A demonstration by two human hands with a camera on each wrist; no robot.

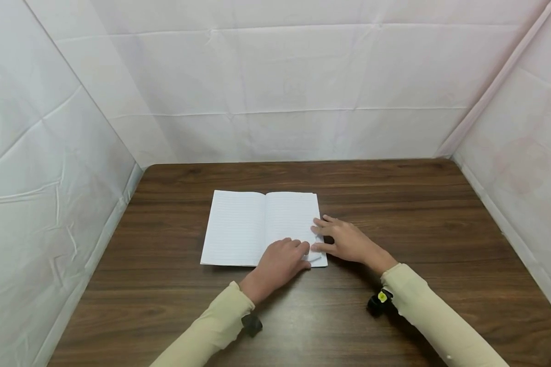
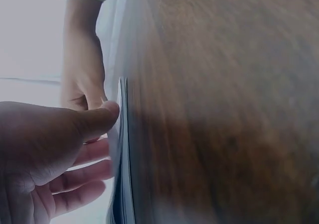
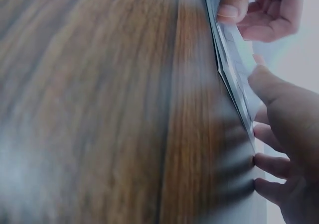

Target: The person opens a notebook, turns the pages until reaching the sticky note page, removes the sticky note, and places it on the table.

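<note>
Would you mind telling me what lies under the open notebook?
The notebook lies flat on the wooden table. Both hands, left and right, rest at its lower right corner. Anything beneath its pages is hidden.

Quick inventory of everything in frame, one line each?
notebook: 1, white lined pages, lying open at the table's middle.
table: 1, dark brown wood grain, under everything.
sheeting: white, creased, walls off the back and both sides.
wrist cameras: 2, black, one on each wrist, the right with a yellow spot.
sleeves: 2, cream, both forearms.
left hand: 1, fingers curled at the right page's lower corner, pinching it.
right hand: 1, fingers flat on the right page's edge.
</note>
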